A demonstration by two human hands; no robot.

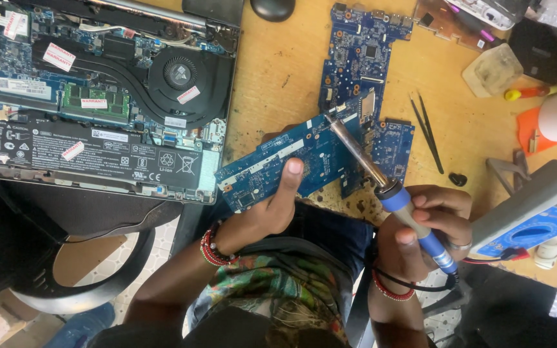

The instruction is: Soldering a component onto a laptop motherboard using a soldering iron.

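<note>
Looking down at a wooden workbench. My left hand grips a small blue circuit board by its near edge, thumb pressed flat on the top face, the other fingers hidden under the board. The board is held tilted above the bench edge, in front of my body, between the open laptop and a second board.

My right hand is closed around a soldering iron, fingers wrapped on its blue handle, thumb along the side. The metal shaft runs up and left; its tip sits at the upper right corner of the held board, touching or just above it, I cannot tell which. A cord leaves the handle's lower end. A ring shows on one finger, and beaded bands on both wrists.

At left lies an open laptop, bottom cover off: fan, heat pipe, green memory stick and black battery exposed, several white-and-red stickers on them. A larger blue motherboard lies flat on the bench beyond the held board, reaching down behind it. Black tweezers lie just right of that motherboard, a small black cap near their lower end. A blue-faced multimeter sits at the right edge, close to my right hand. A clear plastic tub is at upper right, a black mouse at the top edge.
</note>
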